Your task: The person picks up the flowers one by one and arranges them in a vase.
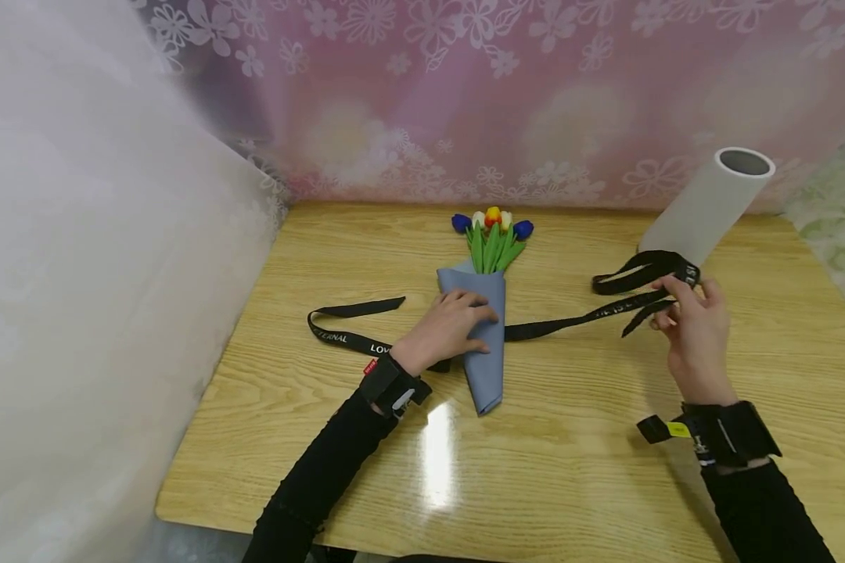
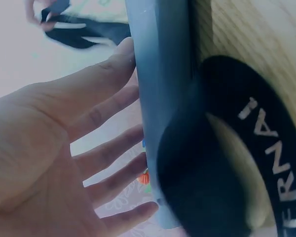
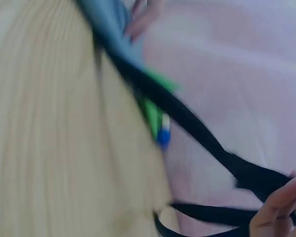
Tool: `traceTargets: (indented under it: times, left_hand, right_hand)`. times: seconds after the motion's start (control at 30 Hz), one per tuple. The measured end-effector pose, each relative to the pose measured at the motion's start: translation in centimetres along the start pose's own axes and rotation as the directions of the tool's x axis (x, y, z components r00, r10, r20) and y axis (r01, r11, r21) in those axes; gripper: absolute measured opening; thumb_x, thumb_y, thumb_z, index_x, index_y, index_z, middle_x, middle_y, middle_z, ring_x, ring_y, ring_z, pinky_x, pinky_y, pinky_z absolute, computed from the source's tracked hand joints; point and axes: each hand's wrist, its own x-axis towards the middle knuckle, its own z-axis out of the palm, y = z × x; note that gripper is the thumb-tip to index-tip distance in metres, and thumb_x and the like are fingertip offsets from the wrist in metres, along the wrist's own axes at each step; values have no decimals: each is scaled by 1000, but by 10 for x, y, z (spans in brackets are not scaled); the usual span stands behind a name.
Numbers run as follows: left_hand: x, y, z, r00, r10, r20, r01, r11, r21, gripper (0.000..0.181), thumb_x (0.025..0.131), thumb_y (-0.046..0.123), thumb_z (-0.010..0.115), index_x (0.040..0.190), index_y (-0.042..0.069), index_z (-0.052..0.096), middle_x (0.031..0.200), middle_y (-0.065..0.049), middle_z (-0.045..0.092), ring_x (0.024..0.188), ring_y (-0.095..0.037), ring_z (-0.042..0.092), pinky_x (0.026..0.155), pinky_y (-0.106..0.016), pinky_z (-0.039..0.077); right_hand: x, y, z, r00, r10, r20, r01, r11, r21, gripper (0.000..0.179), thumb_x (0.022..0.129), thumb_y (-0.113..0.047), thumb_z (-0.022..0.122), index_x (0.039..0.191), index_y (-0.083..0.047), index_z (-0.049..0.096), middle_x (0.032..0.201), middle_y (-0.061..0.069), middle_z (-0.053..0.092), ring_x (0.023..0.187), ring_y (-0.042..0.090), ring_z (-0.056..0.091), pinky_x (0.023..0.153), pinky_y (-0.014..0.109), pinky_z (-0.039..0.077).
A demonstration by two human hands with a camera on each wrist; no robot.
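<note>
L hand [image 1: 447, 332] on blue-gray wrap [image 1: 489, 367] w/ fingers apart, R hand [image 1: 697, 336] pinching blk ribbon [image 1: 609, 310].

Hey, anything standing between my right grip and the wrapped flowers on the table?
Only the black ribbon, held in your right grip and running across to the right side of the wrapped flowers. The white tube stands farther back, off that path.
</note>
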Motion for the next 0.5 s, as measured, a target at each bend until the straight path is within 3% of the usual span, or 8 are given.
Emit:
traceTargets:
  times: [0.13,0.2,0.23,0.27,0.33,0.37,0.43,0.5]
  left_hand:
    - [2,1,0,1000,-3,11,3,1000,-12,51,90,43,76,136,23,65,149,-7,52,138,-31,45,112,-52,39]
    - [3,1,1,1000,-5,17,5,1000,-18,51,90,43,76,136,23,65,149,-7,52,138,-31,45,112,-52,39]
    - [4,1,0,1000,-5,18,5,1000,-20,51,90,43,76,136,23,65,149,-7,52,139,-31,45,112,-52,40]
    - [4,0,1,1000,-5,20,5,1000,-23,51,90,43,76,136,23,65,149,-7,52,139,-31,45,112,-52,40]
    - [5,-1,1,1000,0,26,1,999,-34,52,90,43,76,136,23,64,149,-7,52,139,-31,45,112,-52,40]
    - [5,-2,0,1000,6,27,-5,999,-40,52,90,43,76,136,22,64,149,-8,51,139,-31,45,112,-52,40]
    - [5,-5,-1,1000,21,16,-20,998,-62,51,91,43,75,136,22,64,149,-8,52,139,-31,46,112,-52,40]
    - [5,-9,-5,999,35,-31,-37,995,-92,47,93,42,73,134,20,66,146,-8,55,136,-29,49,111,-48,42]
  right_hand:
    - [-1,-23,-55,997,59,-54,-68,980,-188,16,97,-8,68,107,-7,55,72,2,71,41,14,52,41,24,47]
    - [0,-33,-85,991,123,-47,-132,889,-439,12,100,-16,65,105,-12,55,68,-4,69,45,13,56,44,24,50]
    - [1,-36,-99,988,151,-46,-149,797,-585,11,102,-22,62,103,-13,55,66,-7,66,47,13,57,46,24,50]
    - [2,-39,-113,984,175,-39,-149,677,-721,16,104,-27,59,105,-12,55,65,-7,64,49,14,58,48,25,51]
    - [8,-39,-142,977,215,-15,-96,373,-923,35,106,-41,51,108,-7,59,65,-3,63,53,18,57,53,30,49]
    - [12,-38,-155,975,220,-20,-67,209,-976,49,106,-49,47,119,-4,59,63,-2,62,53,20,56,54,33,46]
    - [20,-35,-174,981,194,-25,-21,-24,-1000,78,102,-62,42,140,6,48,72,13,63,56,27,55,57,39,43]
    - [25,-31,-181,994,109,2,19,-157,-987,91,100,-68,38,153,6,33,93,28,60,70,38,53,59,44,39]
